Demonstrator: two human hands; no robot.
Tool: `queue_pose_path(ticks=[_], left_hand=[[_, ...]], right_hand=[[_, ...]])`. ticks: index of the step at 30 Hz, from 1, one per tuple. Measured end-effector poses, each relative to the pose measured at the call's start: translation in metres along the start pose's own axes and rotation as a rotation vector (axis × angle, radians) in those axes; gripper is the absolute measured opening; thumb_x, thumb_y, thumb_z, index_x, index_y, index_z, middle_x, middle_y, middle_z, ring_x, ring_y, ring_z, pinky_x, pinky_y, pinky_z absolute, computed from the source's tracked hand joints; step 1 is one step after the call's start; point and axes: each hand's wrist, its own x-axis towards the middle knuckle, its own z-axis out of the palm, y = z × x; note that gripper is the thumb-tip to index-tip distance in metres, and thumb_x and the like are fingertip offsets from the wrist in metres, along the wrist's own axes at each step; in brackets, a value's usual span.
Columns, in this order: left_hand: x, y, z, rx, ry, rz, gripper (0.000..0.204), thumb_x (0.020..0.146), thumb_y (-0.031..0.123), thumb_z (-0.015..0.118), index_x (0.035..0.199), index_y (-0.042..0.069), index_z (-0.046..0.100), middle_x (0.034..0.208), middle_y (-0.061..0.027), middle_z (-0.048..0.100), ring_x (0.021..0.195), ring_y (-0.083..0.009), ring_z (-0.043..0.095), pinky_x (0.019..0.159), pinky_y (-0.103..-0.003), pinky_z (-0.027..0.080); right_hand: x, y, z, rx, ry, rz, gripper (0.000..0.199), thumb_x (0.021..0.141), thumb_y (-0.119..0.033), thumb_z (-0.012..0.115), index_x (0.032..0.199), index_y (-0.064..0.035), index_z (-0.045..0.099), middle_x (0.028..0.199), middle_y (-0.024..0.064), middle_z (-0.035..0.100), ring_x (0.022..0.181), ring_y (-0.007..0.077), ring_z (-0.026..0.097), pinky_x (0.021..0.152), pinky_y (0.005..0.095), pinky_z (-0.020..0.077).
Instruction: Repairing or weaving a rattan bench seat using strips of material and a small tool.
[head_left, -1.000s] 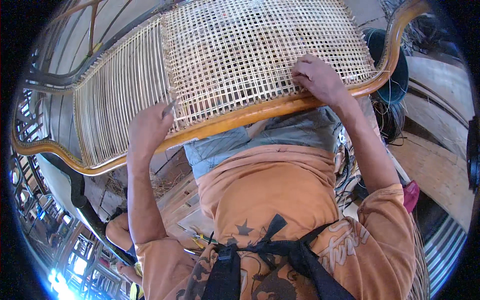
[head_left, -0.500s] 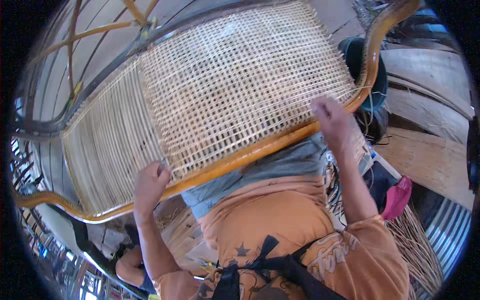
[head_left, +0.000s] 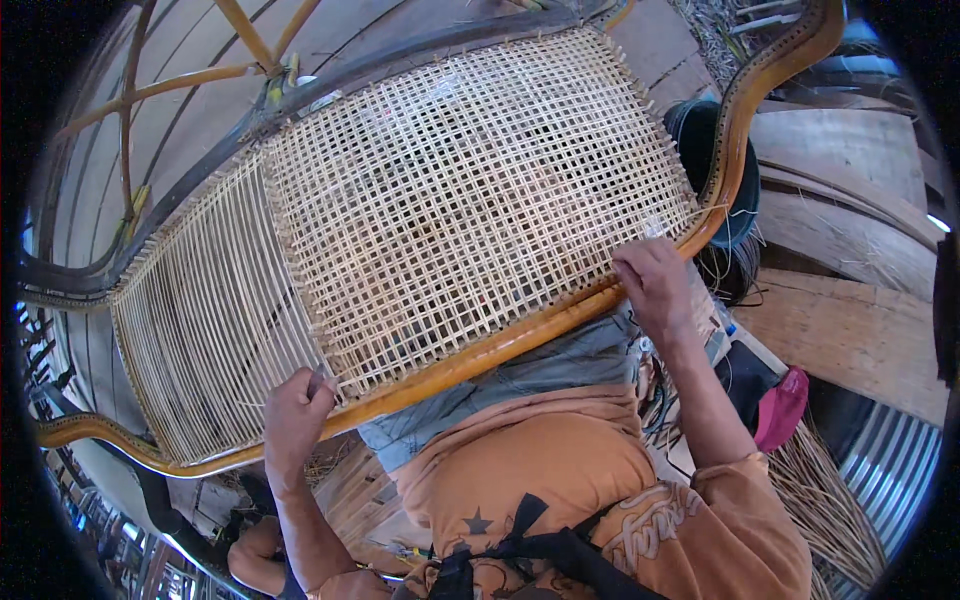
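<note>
left hand (head_left: 292,415) half-hiding dark object (head_left: 315,383), frame (head_left: 480,358) cropped

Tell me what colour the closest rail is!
The rail is shiny orange-brown, best seen in the head view.

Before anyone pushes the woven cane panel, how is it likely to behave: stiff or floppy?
The woven panel probably flexes slightly rather than flopping: its thin strips interlace and reach the curved frame. The parallel strands at left may spread apart more easily, as few crossings show.
</note>
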Motion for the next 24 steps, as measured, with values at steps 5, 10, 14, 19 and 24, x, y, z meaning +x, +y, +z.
queue_pose_path(ticks=[5,10,14,19,24], left_hand=[[-0.004,0.006,-0.001,-0.012,0.045,-0.033,0.029,0.082,0.025,0.059,0.074,-0.003,0.056,0.057,-0.0153,0.054,0.050,-0.0240,0.053,0.051,-0.037,0.041],[-0.001,0.001,0.002,0.028,0.060,-0.023,0.028,0.081,0.025,0.059,0.075,-0.002,0.056,0.059,-0.0163,0.056,0.053,-0.0267,0.055,0.053,-0.037,0.041],[-0.003,0.003,0.002,0.066,0.082,-0.014,0.031,0.081,0.028,0.058,0.074,-0.002,0.055,0.063,-0.0177,0.058,0.059,-0.0336,0.058,0.055,-0.041,0.042],[-0.003,0.004,0.003,0.066,0.098,-0.043,0.031,0.081,0.029,0.058,0.074,-0.001,0.056,0.063,-0.0176,0.058,0.059,-0.0332,0.058,0.055,-0.041,0.042],[-0.006,0.002,0.003,0.019,0.108,-0.031,0.031,0.081,0.030,0.057,0.075,0.000,0.056,0.063,-0.0173,0.058,0.058,-0.0328,0.057,0.055,-0.041,0.042]], right_hand=[[0.022,0.015,0.008,-0.104,-0.171,-0.068,0.009,0.076,-0.010,0.056,0.084,-0.0103,0.060,0.082,0.0093,0.059,0.081,0.0307,0.056,0.069,0.0403,0.0458],[0.031,0.012,0.001,-0.158,-0.301,-0.164,0.007,0.075,-0.013,0.054,0.080,-0.0099,0.059,0.077,0.0097,0.057,0.078,0.0313,0.056,0.067,0.0414,0.0463],[0.027,-0.021,0.021,0.021,-0.261,-0.148,0.007,0.079,-0.014,0.056,0.082,-0.0081,0.059,0.078,0.0112,0.057,0.078,0.0318,0.056,0.067,0.0411,0.0467],[0.037,-0.065,0.053,0.102,-0.391,-0.271,0.009,0.079,-0.016,0.057,0.084,-0.0091,0.059,0.079,0.0096,0.059,0.078,0.0303,0.057,0.067,0.0407,0.0477],[0.038,-0.076,0.060,-0.060,-0.382,-0.278,0.009,0.076,-0.014,0.054,0.083,-0.0089,0.058,0.081,0.0086,0.058,0.083,0.0297,0.057,0.068,0.0402,0.0490]])
